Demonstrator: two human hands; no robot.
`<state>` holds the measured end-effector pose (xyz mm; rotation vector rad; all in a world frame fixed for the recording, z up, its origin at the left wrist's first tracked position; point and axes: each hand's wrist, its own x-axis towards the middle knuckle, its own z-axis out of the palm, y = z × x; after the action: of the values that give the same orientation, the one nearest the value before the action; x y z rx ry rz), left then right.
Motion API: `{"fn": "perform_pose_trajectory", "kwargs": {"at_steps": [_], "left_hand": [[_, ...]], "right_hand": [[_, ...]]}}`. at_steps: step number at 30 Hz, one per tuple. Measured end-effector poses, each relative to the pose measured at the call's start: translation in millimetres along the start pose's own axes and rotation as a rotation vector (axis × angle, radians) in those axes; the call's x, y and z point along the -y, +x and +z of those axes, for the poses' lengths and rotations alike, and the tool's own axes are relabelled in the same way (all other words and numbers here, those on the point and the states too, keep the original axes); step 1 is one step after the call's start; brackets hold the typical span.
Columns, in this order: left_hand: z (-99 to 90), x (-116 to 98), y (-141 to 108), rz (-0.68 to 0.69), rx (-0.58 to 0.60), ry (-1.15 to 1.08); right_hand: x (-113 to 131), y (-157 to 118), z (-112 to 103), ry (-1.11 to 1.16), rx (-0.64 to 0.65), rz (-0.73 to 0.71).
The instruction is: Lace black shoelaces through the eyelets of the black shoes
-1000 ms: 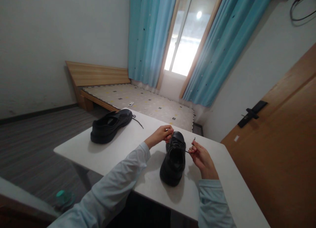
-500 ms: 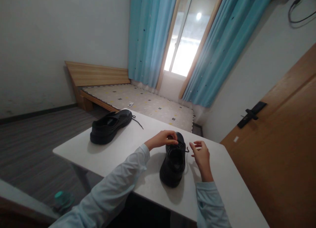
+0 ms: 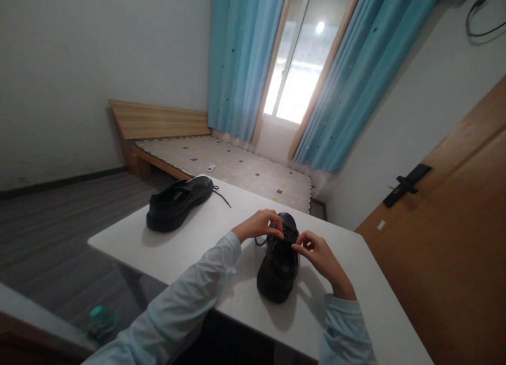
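A black lace-up shoe stands on the white table, toe pointing away from me. From its left, my left hand reaches over the lacing with thumb and finger pinched on the shoelace. My right hand is at the shoe's right side, its thumb and finger also pinched on the lace near the opening. The lace between my fingertips is thin and hard to make out. A loose lace end hangs off the shoe's left side. The matching black shoe stands farther left, its lace trailing onto the table.
Beyond the table is a bed with a patterned mattress and a small white remote on it. Blue curtains frame the window. At right is a wooden door with a black handle. A green-capped bottle stands at lower left.
My right hand has moved left to the shoe and closed on the lace. My left hand has shifted slightly down over the lacing. A lace end now shows on the shoe's left side.
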<state>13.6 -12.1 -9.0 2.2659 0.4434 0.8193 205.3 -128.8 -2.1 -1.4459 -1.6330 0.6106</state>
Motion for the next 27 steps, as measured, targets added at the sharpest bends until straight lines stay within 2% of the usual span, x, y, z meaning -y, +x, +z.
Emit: {"fn": "perform_pose_trajectory", "kwargs": {"at_steps": [3, 8, 12, 15, 21, 27], "left_hand": [[1.1, -1, 0, -0.02, 0.014, -0.032], [0.7, -8, 0, -0.021, 0.043, -0.065], [1.1, -9, 0, -0.015, 0.071, -0.018], [2.3, -7, 0, -0.024, 0.074, -0.029], [1.3, -9, -1, -0.057, 0.067, -0.094], [-1.4, -13, -1, -0.06, 0.07, -0.085]], "right_hand": [[1, -1, -2, 0.006, 0.037, 0.019], [1, -2, -3, 0.087, 0.094, 0.144], [0, -3, -6, 0.109, 0.23, 0.248], [2, -5, -7, 0.184, 0.313, 0.276], [9, -8, -4, 0.315, 0.335, 0.266], [6, -8, -3, 0.388, 0.322, 0.293]]}}
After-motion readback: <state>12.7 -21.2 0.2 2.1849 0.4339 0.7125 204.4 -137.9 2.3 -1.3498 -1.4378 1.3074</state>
